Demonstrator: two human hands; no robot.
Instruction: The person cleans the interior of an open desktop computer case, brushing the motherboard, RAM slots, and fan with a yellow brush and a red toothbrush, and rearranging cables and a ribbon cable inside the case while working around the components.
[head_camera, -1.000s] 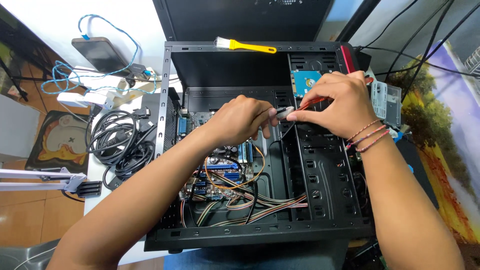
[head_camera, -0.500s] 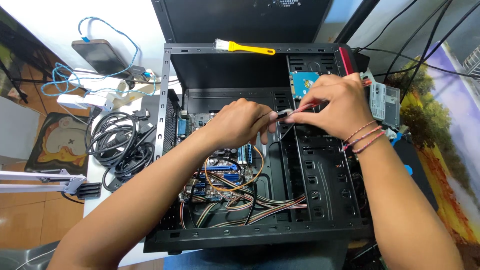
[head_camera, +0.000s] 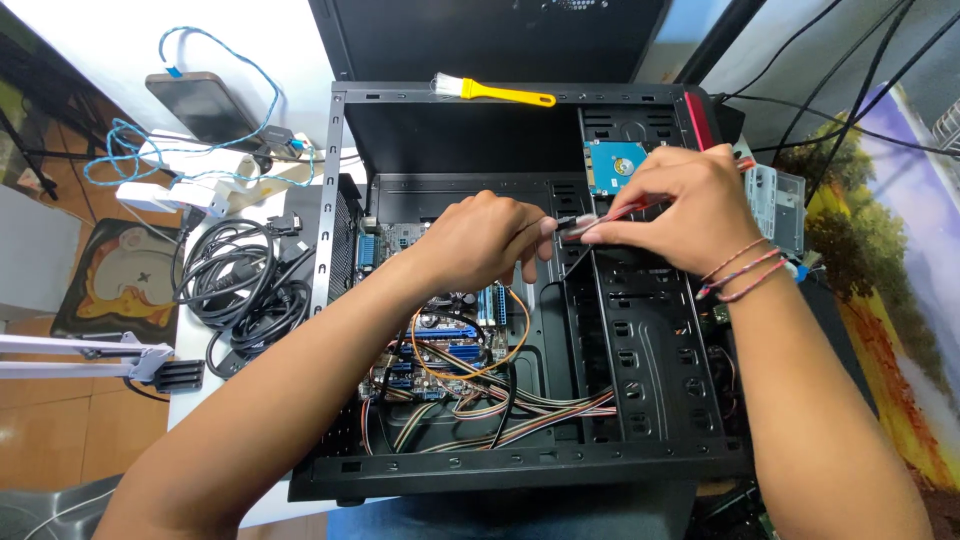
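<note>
Head view: my left hand (head_camera: 485, 240) and right hand (head_camera: 672, 205) meet over the open case (head_camera: 660, 400), both pinching a small connector (head_camera: 578, 226) above the drive bays. The motherboard (head_camera: 440, 345) lies below my left wrist; a yellow brush (head_camera: 495, 93) rests on the case's top edge.

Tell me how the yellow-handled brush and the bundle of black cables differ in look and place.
The yellow-handled brush is one straight, bright tool lying across the top edge of the open computer case; the black cables are a dark, looped tangle on the white table left of the case. Neither hand touches either.
</note>
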